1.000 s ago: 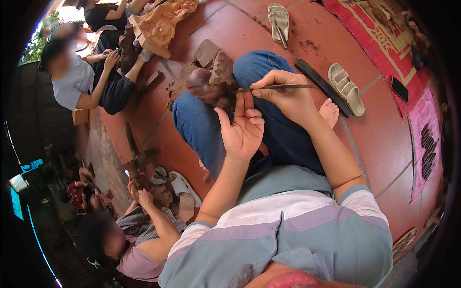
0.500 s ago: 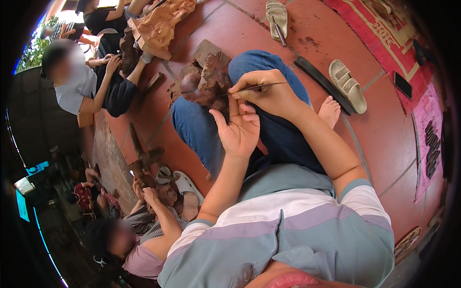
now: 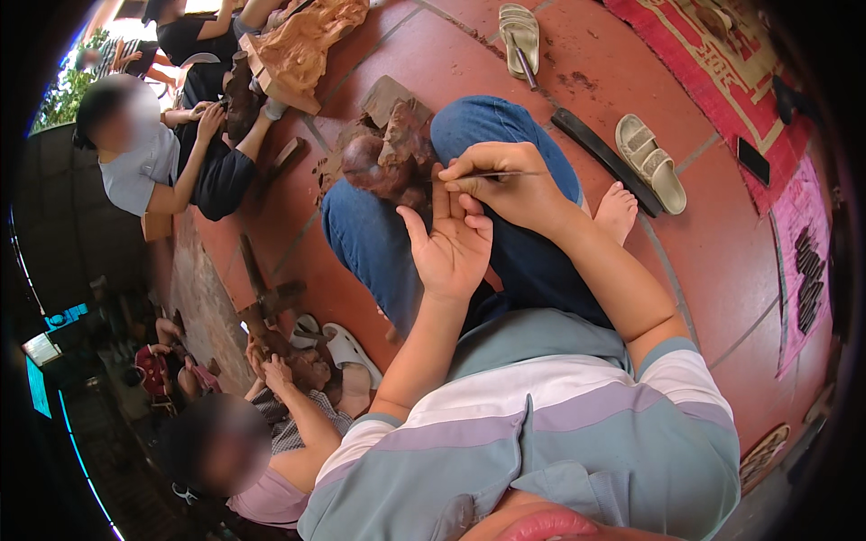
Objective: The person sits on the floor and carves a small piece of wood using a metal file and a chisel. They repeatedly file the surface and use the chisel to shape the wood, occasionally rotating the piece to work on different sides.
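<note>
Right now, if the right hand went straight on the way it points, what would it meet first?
The right hand would probably meet the raised fingers of the left hand, with the brown carving just beyond. Depth is unclear, so that could come first.

You sit in a carving workshop: note the brown carving (image 3: 372, 169) at your knees, co-workers (image 3: 140, 173) seated with similar pieces (image 3: 242, 99), an orange carving (image 3: 302, 45), and slim dark tools (image 3: 810, 278) on pink cloth (image 3: 798, 200).
</note>
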Action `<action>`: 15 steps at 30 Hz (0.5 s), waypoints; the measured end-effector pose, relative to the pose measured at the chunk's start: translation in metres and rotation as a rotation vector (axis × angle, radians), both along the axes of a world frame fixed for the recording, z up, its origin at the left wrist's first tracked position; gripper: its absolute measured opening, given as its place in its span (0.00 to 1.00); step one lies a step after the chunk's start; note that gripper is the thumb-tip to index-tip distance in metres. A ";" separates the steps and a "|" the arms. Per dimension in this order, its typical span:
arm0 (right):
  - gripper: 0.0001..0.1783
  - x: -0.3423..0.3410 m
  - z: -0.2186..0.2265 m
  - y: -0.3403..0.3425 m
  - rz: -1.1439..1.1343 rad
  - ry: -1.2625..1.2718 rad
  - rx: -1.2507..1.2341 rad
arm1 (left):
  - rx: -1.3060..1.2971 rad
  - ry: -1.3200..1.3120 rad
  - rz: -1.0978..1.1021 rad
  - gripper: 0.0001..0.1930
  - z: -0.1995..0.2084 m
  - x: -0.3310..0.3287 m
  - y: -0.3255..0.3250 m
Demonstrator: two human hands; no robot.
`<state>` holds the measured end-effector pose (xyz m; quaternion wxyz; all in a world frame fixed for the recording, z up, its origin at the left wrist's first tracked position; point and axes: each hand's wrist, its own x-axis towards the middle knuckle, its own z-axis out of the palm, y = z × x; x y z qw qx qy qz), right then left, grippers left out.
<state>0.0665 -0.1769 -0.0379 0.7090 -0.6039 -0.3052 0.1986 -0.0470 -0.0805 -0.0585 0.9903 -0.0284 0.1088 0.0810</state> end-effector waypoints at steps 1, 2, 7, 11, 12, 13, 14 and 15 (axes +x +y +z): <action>0.08 0.000 0.000 -0.004 0.014 0.000 0.001 | -0.013 -0.010 -0.021 0.33 -0.002 -0.001 0.000; 0.09 -0.001 0.001 -0.007 0.029 0.001 0.003 | -0.025 -0.021 -0.041 0.33 -0.005 -0.002 0.001; 0.10 -0.001 0.010 -0.013 0.035 0.054 0.017 | -0.023 -0.085 -0.074 0.34 -0.008 -0.004 -0.003; 0.10 -0.004 0.000 -0.004 0.017 0.038 0.006 | 0.048 -0.031 -0.010 0.34 -0.005 -0.003 -0.002; 0.10 -0.003 -0.001 -0.003 0.030 0.027 0.006 | 0.059 -0.015 -0.019 0.33 -0.005 -0.003 -0.001; 0.10 -0.003 0.000 -0.005 0.034 -0.012 -0.002 | 0.069 0.001 -0.027 0.31 -0.004 -0.003 -0.001; 0.10 -0.003 0.004 -0.009 0.045 -0.050 -0.012 | 0.076 0.019 -0.027 0.30 -0.005 -0.004 -0.001; 0.10 0.000 0.008 -0.010 0.059 -0.102 -0.011 | 0.043 -0.030 -0.041 0.32 -0.007 -0.004 0.001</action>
